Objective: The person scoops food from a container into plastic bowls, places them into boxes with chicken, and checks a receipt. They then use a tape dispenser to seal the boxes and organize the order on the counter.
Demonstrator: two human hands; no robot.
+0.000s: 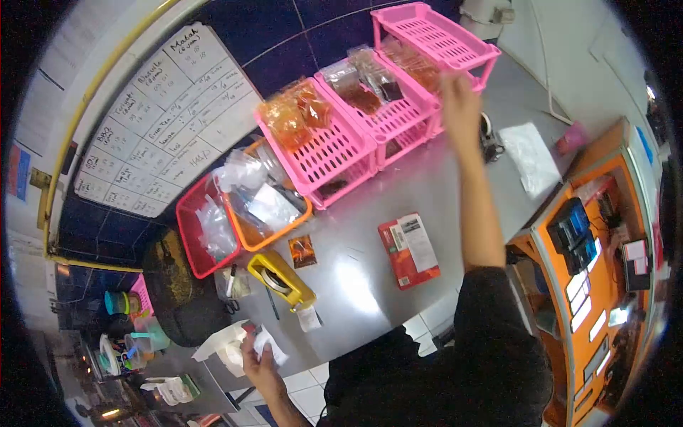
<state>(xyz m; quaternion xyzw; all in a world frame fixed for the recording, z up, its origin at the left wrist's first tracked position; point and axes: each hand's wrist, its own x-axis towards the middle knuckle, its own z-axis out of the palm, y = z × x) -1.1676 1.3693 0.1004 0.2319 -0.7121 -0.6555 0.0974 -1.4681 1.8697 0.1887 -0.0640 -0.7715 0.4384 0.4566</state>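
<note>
My right hand (pixel 460 107) reaches to the front of the rightmost pink basket (pixel 434 32), near packets of orange-brown contents (pixel 411 65); its fingers are blurred and partly hidden. Low in the view, my left hand (pixel 262 364) is closed on a crumpled white paper (pixel 272 346), beside a white roll (pixel 231 352). On the steel table (pixel 348 285) lies a red box (pixel 408 260) with a white label. A yellow tape dispenser (pixel 282 280) and a small dark orange sachet (pixel 302 251) lie left of the box.
Pink baskets (pixel 331 156) hold bagged packets at the back. A red basket (pixel 186 220) and an orange basket (pixel 245 235) stand left. A white plastic bag (pixel 530 160) lies right, near a black tape roll (pixel 488 139). An orange shelf (pixel 605 277) borders the right side.
</note>
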